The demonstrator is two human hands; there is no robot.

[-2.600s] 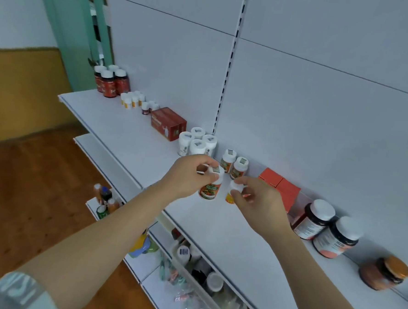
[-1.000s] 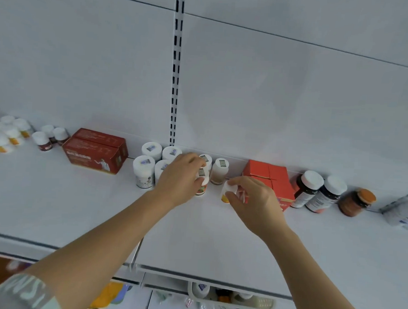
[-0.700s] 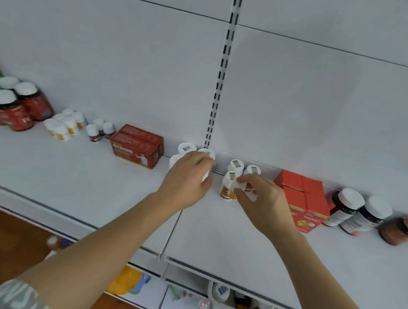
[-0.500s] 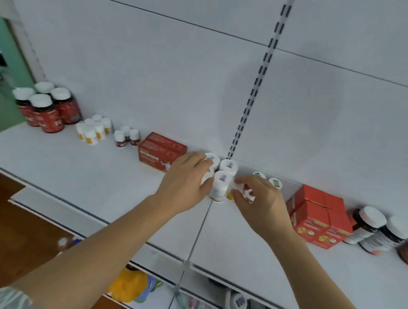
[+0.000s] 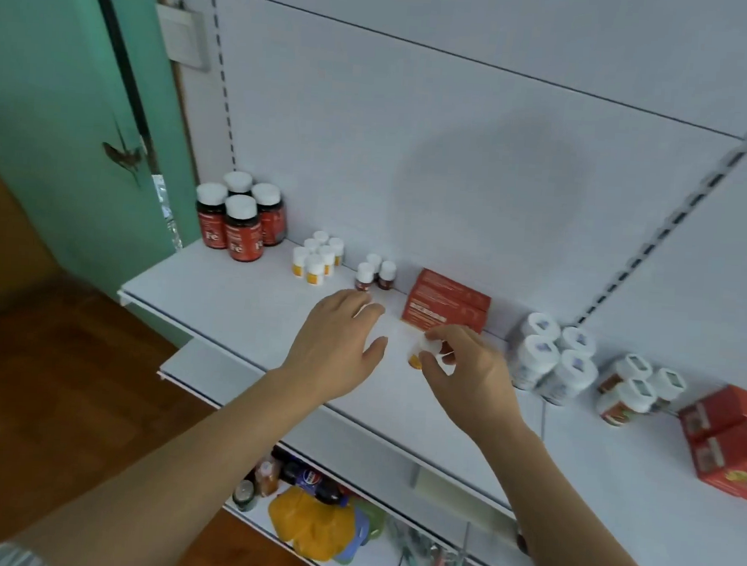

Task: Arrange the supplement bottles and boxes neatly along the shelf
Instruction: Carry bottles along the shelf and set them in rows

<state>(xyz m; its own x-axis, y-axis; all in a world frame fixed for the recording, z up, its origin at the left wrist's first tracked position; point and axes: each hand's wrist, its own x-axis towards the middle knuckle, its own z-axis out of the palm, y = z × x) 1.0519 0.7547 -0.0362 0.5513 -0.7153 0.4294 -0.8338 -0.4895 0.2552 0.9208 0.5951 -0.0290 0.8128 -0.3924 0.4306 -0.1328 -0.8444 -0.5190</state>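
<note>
Right hand (image 5: 467,371) pinches a small white-capped bottle (image 5: 420,351) with an orange label, print seemingly unreadable; left hand (image 5: 337,346) just beside it, fingers relaxed, holding nothing

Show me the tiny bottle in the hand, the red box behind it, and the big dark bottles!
tiny bottle (image 5: 415,359), head view, orange label.
red box (image 5: 447,307), head view, front face.
big dark bottles (image 5: 240,231), head view, front bottle's body.

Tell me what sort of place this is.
Probably a small shop or pharmacy display: white retail shelving with slotted uprights, supplement bottles grouped by kind such as the dark Fe bottles, and red boxes. Snacks and drinks fill the lower shelf.
</note>
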